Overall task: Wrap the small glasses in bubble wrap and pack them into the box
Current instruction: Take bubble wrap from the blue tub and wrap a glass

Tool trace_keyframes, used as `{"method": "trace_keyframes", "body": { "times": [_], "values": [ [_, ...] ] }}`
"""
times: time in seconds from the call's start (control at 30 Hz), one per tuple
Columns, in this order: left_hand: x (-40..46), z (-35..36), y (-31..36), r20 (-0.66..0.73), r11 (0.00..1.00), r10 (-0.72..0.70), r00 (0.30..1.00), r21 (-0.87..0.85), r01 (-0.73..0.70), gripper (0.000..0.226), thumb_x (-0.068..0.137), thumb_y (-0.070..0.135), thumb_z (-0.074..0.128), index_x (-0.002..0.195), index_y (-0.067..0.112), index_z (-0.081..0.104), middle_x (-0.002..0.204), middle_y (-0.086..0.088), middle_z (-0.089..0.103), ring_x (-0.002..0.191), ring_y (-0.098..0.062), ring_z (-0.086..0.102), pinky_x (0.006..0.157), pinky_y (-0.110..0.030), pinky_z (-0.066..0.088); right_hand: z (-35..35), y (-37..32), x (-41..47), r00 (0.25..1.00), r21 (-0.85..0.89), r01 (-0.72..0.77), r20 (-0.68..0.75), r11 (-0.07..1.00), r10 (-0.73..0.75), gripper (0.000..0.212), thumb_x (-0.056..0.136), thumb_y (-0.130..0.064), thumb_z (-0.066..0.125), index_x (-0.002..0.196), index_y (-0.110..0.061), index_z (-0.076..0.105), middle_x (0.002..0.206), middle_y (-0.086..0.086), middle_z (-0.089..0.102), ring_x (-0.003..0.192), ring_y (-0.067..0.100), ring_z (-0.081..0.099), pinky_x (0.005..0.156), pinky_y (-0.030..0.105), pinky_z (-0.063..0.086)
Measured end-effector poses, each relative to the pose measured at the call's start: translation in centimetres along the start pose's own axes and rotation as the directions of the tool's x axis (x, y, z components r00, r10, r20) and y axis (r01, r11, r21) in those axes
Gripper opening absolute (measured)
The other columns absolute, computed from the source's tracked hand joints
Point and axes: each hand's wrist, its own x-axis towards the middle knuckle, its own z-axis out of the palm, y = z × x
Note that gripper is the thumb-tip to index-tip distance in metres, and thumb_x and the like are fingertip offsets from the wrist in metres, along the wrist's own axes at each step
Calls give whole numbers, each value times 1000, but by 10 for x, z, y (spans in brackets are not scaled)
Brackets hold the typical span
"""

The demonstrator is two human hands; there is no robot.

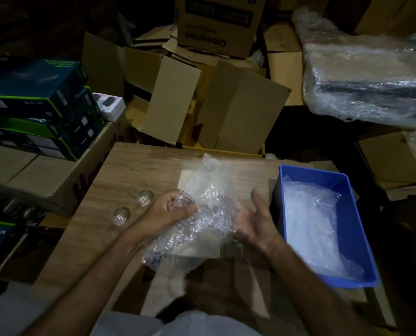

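The single head-worn camera is looking forward and steeply down — sitting close above the wooden table (134, 170) — and taking in stacked cardboard boxes (226, 27) beyond it.

Straight ahead of me, a cardboard carton (216, 23) at the back carries the brand "Crompton", printed upside down from where I stand. The dark boxes (39, 107) stacked on my left have labels too small and dim to read.

Left hand (170, 210) grips bubble wrap (209, 209) over the desk (134, 166) — right hand (255, 226) spread beside it, two glasses (145, 197) nearby.
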Motion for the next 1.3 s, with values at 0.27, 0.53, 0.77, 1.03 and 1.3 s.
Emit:
{"method": "trace_keyframes", "body": {
  "times": [0.27,0.53,0.77,1.03,1.3],
  "values": [
    [-11,10,-26,-330,999,53,942,6,-54,84,88,14,75,152,41,28,154,5,31,140,-18,35,75,-18,58,21,34,14,849,-620,99,-355,779,-390,81,79,-22,87,143,-25,37,131,11,58,115,23,65,94,36,59],
    [-8,-18,-23,-108,923,52,993,384,-7,74,71,10,90,138,25,60,134,15,56,122,2,54,106,-29,47,11,28,14,895,-938,113,-46,327,-444,75,68,-9,93,136,-12,61,128,-1,67,115,12,67,100,35,56],
    [9,-36,-44,-31,859,110,993,505,-79,25,92,40,70,90,16,75,95,0,64,88,-4,59,69,-28,49,11,22,33,870,-991,127,97,30,-484,25,88,-23,75,68,-9,69,65,11,64,53,28,58,53,39,46],
    [39,-29,-94,-124,986,-129,984,87,140,59,84,6,79,132,19,48,107,-9,68,88,-19,69,71,-32,60,-19,53,65,746,-933,-138,-318,332,-585,33,89,-25,74,112,-14,53,100,-1,67,86,15,64,75,24,46],
    [66,-15,-124,-92,648,175,980,761,-44,49,85,11,77,121,22,47,125,0,48,99,-20,59,84,-33,50,-40,76,66,818,-975,-218,-154,-50,-554,44,81,-8,69,118,-19,48,110,3,56,91,24,59,72,37,52]
  ]
}}
